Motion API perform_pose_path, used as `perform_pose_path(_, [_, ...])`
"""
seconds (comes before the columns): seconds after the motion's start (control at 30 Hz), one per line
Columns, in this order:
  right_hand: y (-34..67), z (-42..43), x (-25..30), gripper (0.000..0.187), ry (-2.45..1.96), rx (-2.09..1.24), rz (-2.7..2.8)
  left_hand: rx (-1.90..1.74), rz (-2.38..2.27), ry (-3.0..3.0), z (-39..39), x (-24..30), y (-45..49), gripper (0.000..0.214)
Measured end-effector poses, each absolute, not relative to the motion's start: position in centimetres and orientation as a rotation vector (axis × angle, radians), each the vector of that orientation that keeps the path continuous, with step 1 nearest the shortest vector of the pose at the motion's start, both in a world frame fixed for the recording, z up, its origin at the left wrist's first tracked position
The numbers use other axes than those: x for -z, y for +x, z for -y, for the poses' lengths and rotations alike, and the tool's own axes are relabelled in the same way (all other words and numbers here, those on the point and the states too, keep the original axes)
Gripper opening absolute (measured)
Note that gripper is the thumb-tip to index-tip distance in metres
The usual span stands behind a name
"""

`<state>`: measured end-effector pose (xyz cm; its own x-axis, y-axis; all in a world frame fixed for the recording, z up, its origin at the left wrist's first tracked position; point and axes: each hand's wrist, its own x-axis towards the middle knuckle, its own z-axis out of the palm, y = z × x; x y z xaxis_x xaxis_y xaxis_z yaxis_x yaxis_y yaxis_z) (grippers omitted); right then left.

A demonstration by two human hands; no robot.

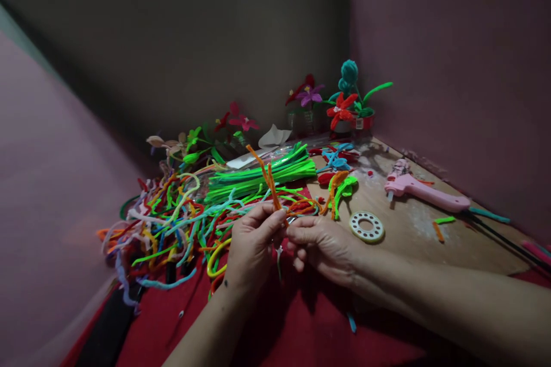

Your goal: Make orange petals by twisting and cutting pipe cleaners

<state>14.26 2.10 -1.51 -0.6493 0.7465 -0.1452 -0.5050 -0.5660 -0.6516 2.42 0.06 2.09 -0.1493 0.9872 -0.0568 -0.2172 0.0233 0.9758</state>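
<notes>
My left hand (253, 238) pinches orange pipe cleaners (270, 180) between thumb and forefinger, with two strands standing up above the fingers. Close against it, my right hand (325, 246) is closed in a pinch at their lower end; its fingertips nearly touch the left thumb. A small shiny bit shows between the hands, too small to name. Behind them lies a bundle of green pipe cleaners (262, 180). To the left is a tangled heap of many-coloured pipe cleaners (172, 223). Orange and green bent pieces (342, 189) rest just beyond my right hand.
A pink glue gun (430, 190) lies on the brown board (404, 246) at the right, its black cord trailing to the edge. Nearer is a white disc with holes (367, 226). Pipe-cleaner flowers in pots (364, 120) stand against the wall. A red cloth (301, 327) covers the front.
</notes>
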Motion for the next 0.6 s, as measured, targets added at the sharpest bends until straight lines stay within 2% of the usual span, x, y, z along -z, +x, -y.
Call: perform_pose_path(0.6, [15.15, -3.04, 1.23, 0.017, -0.472, -2.218, 0.903, -1.399, -1.197, 0.94, -0.24, -2.25, 2.12, 0.024])
